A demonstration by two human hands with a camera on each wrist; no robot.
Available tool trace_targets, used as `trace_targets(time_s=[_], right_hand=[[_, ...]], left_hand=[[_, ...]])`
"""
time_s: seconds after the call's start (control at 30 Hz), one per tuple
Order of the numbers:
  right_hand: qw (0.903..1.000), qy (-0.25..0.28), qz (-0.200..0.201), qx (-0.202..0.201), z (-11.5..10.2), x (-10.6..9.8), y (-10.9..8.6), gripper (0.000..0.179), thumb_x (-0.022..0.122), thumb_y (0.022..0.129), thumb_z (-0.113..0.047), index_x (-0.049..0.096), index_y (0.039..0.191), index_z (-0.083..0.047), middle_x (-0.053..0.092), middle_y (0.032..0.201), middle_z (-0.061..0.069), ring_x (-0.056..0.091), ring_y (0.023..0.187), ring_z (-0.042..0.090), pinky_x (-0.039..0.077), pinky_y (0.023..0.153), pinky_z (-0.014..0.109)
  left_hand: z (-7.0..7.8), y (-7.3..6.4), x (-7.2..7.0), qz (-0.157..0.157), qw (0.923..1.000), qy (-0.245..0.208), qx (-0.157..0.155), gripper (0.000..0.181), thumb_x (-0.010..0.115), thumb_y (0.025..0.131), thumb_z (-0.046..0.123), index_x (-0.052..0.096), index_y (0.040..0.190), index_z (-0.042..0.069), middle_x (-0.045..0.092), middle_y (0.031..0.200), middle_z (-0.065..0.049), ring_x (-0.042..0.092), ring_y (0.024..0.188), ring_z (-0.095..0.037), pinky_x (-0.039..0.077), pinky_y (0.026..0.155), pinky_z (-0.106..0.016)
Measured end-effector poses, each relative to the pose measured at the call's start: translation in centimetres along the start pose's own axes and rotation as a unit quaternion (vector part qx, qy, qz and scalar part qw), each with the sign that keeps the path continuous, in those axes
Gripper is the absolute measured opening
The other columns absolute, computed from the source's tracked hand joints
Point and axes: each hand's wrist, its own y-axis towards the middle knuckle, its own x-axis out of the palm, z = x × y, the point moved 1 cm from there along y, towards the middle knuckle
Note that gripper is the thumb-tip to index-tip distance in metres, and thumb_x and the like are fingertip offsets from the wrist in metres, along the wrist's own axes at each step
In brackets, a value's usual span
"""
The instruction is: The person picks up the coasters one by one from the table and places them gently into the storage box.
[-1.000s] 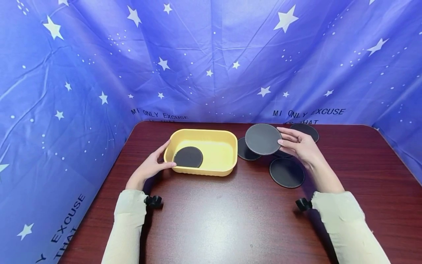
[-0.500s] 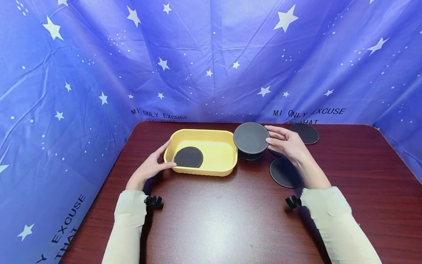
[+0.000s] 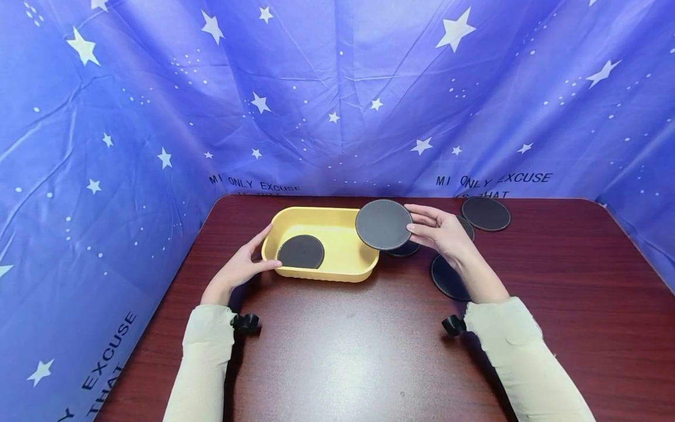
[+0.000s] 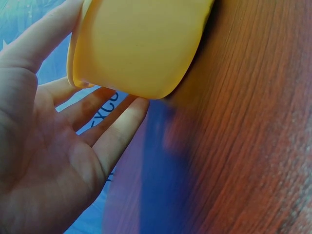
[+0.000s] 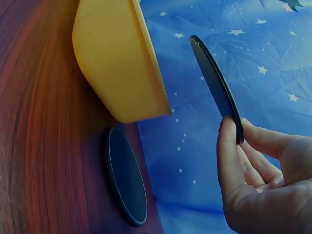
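Observation:
A yellow plastic tub (image 3: 327,274) stands on the table, with one black round coaster (image 3: 302,252) lying inside at its left end. My left hand (image 3: 239,266) grips that end, thumb over the near rim and fingers against the outside wall. Between thumb and fingers, my right hand (image 3: 440,234) pinches another black coaster (image 3: 384,224) with a stitched edge. This held coaster overlaps the tub's right end in the head view; the right wrist view shows the held disc (image 5: 218,85) raised above rim height.
Several more black coasters lie on the table right of the tub: one partly hidden coaster (image 3: 405,251) beside it, a far-right coaster (image 3: 486,214), and a nearer coaster (image 3: 447,278) under the right wrist. A starry blue cloth (image 3: 337,88) hangs behind the table.
My right hand has carried its coaster leftward, from above the loose coasters to the tub's right end. The left hand and tub have stayed in place.

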Motion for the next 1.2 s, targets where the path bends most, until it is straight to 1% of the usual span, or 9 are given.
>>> trace_targets(time_s=[0.2,0.37,0.53,0.7,0.8,1.07,1.2], right_hand=[[0.9997,-0.022,-0.014,-0.002,0.2,1.4,0.6,0.059,0.060,0.095,0.004,0.037,0.149,0.007,0.070,0.106,-0.015,0.069,0.093,0.000,0.058,0.081,0.018],[0.9996,-0.019,-0.021,-0.001,0.6,2.6,1.1,0.058,0.059,0.094,0.007,0.038,0.148,0.007,0.070,0.106,-0.013,0.069,0.092,0.001,0.059,0.080,0.020],[0.9988,-0.043,-0.023,0.001,0.8,3.9,1.6,0.056,0.059,0.094,0.006,0.042,0.147,0.005,0.067,0.109,-0.010,0.069,0.092,0.000,0.059,0.079,0.021],[0.9983,-0.052,-0.026,0.010,1.0,5.2,1.9,0.055,0.060,0.094,0.005,0.044,0.147,0.004,0.065,0.122,0.006,0.068,0.091,0.000,0.059,0.081,0.021],[0.9980,-0.056,-0.027,0.007,1.1,5.9,2.2,0.054,0.060,0.093,0.005,0.045,0.146,0.004,0.061,0.130,0.016,0.068,0.089,0.000,0.059,0.080,0.021],[0.9979,-0.059,-0.026,0.006,1.6,8.2,3.1,0.053,0.062,0.092,0.006,0.048,0.143,0.003,0.057,0.136,0.025,0.067,0.086,0.000,0.060,0.076,0.021],[0.9979,-0.058,-0.027,0.007,1.9,9.3,3.5,0.054,0.062,0.091,0.007,0.047,0.143,0.004,0.055,0.137,0.028,0.067,0.084,0.002,0.060,0.078,0.025]], left_hand=[[-0.1,-0.2,0.0,0.001,1.0000,-0.005,-0.002,0.094,0.075,0.089,0.015,0.015,0.161,0.018,0.016,0.168,-0.007,0.026,0.150,-0.030,0.033,0.116,-0.051],[-0.2,-0.2,-0.1,0.001,1.0000,-0.003,0.006,0.093,0.075,0.089,0.014,0.016,0.161,0.017,0.018,0.168,-0.010,0.027,0.149,-0.032,0.033,0.116,-0.052],[-0.3,-0.3,-0.1,0.002,0.9999,-0.009,0.008,0.092,0.074,0.090,0.014,0.016,0.161,0.017,0.017,0.168,-0.010,0.026,0.150,-0.032,0.031,0.117,-0.053],[-0.4,-0.4,-0.1,0.003,0.9999,-0.011,0.009,0.092,0.074,0.089,0.013,0.016,0.161,0.016,0.016,0.168,-0.009,0.027,0.149,-0.032,0.033,0.116,-0.053],[-0.4,-0.3,-0.1,0.000,0.9999,-0.010,0.008,0.092,0.074,0.090,0.013,0.016,0.161,0.016,0.018,0.167,-0.011,0.029,0.148,-0.033,0.033,0.116,-0.054],[-0.2,0.0,-0.1,0.001,1.0000,-0.004,0.002,0.093,0.074,0.089,0.014,0.016,0.161,0.019,0.018,0.167,-0.011,0.028,0.149,-0.033,0.031,0.118,-0.054],[-0.2,0.1,-0.1,0.000,1.0000,-0.008,0.001,0.092,0.074,0.089,0.014,0.017,0.161,0.019,0.019,0.167,-0.012,0.028,0.149,-0.034,0.029,0.119,-0.054]])
